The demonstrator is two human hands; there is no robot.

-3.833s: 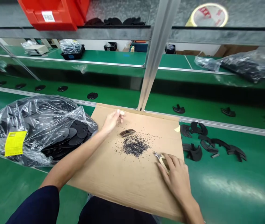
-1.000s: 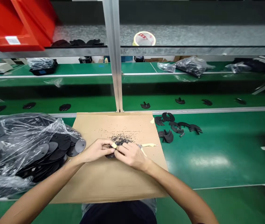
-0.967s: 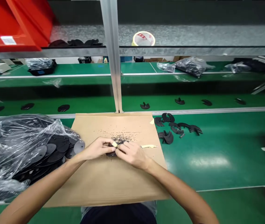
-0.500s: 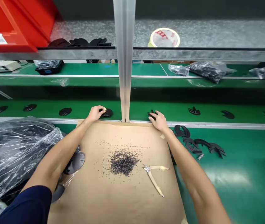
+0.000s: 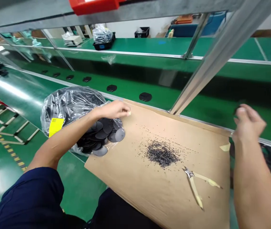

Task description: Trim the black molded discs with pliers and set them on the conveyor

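My left hand (image 5: 116,109) is over the left edge of the brown cardboard sheet (image 5: 135,181), fingers curled in, with nothing visible in them and a pale wrap on one fingertip. Close below it lies an open clear bag (image 5: 78,90) of black discs (image 5: 102,133). Blurred by motion, my right hand (image 5: 249,122) hovers over the sheet's far right corner with its fingers closed. A dark plastic piece (image 5: 239,108) shows at its fingertips; its shape is smeared. On the sheet are a heap of small black bits (image 5: 162,154) and opened side cutters (image 5: 190,175) with pale handles.
Black discs (image 5: 145,97) lie in a row on the green belt (image 5: 126,78) behind the sheet. A slanting metal post (image 5: 202,74) stands between my hands. More black parts (image 5: 270,156) lie at right, partly behind my forearm. A red bin (image 5: 93,6) sits above.
The view has swung left. My left hand has let go of the black disc on the belt and drawn back toward the bag. My right hand has lifted off the belt with a dark piece.
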